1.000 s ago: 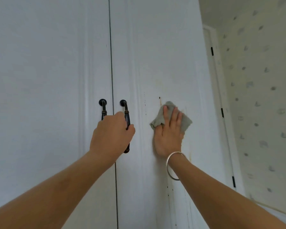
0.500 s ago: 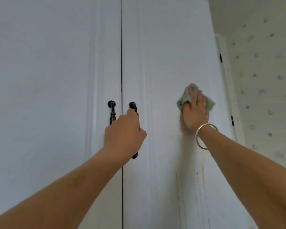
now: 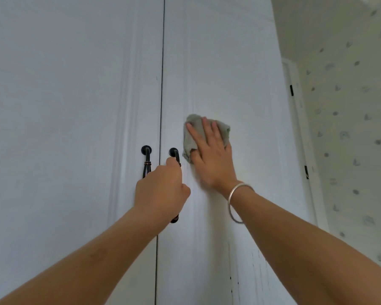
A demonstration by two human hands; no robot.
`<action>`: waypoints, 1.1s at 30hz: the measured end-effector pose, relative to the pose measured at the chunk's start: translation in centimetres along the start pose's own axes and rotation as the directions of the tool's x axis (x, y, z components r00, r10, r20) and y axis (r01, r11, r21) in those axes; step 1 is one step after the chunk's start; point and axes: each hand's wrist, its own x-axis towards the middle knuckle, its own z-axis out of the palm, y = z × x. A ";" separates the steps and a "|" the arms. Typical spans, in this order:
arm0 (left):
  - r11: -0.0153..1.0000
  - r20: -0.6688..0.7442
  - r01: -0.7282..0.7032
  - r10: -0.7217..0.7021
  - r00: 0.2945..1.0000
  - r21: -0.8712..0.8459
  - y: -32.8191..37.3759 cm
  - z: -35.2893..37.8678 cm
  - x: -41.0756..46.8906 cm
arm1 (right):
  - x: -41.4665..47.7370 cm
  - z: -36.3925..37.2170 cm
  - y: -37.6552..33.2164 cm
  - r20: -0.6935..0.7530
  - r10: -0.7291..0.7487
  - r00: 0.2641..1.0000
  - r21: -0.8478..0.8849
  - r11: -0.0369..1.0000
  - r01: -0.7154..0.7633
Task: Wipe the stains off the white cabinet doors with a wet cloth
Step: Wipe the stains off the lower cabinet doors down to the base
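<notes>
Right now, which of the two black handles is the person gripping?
The right door's handle: the left hand is closed around it. The other handle is untouched.

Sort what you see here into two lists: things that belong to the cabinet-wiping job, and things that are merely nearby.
Part of the job:
grey cloth
right cabinet door
left cabinet door
right handle
right hand
left hand

Merely nearby:
left handle
bracelet
patterned wallpaper

Bare forearms, a thin silver bangle (image 3: 237, 202) on the right wrist.
</notes>
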 end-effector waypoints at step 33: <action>0.835 -0.228 -0.129 0.004 0.974 -0.535 -2.6 6.6 -8.0 | -22.7 4.6 2.2 -0.073 0.457 0.886 0.055 0.889 -0.454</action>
